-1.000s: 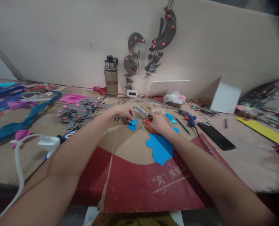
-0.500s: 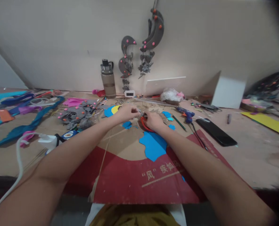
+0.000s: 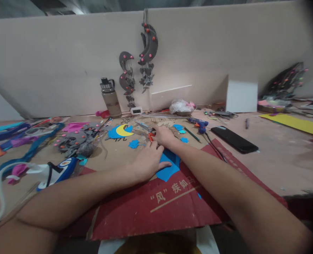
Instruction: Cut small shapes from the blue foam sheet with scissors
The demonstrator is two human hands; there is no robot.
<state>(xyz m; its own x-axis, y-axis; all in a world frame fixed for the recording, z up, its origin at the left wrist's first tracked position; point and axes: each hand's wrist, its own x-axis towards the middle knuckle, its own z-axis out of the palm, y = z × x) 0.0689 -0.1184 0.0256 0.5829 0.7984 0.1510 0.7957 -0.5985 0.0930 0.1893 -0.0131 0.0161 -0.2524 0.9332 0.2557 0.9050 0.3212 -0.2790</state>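
Note:
My right hand [image 3: 165, 136] is closed around the red-handled scissors [image 3: 151, 135], whose metal blades point away to the upper left. Close beside it, my left hand [image 3: 149, 162] lies with thumb and fingers apart over a blue sheet with a wavy cut edge [image 3: 169, 173]. Its fingertips are near the scissors' handles; whether they touch is unclear. Part of the sheet is hidden beneath both hands. Beyond my left hand are a small blue cutout [image 3: 133, 144] and a yellow crescent moon [image 3: 125, 130] on a blue cloud-like piece [image 3: 114, 133].
On the right lie a green pencil [image 3: 192, 135], a blue glue gun [image 3: 198, 124] with its cord, and a black phone [image 3: 234, 139]. A water bottle [image 3: 111, 100] stands by the wall. Grey felt decorations [image 3: 73, 139] and a power strip [image 3: 57, 173] lie left.
My left hand has come down toward me, from above the scissors onto the blue sheet, its fingers spreading. The scissors' blades now show, and the camera view has tipped upward and turned right.

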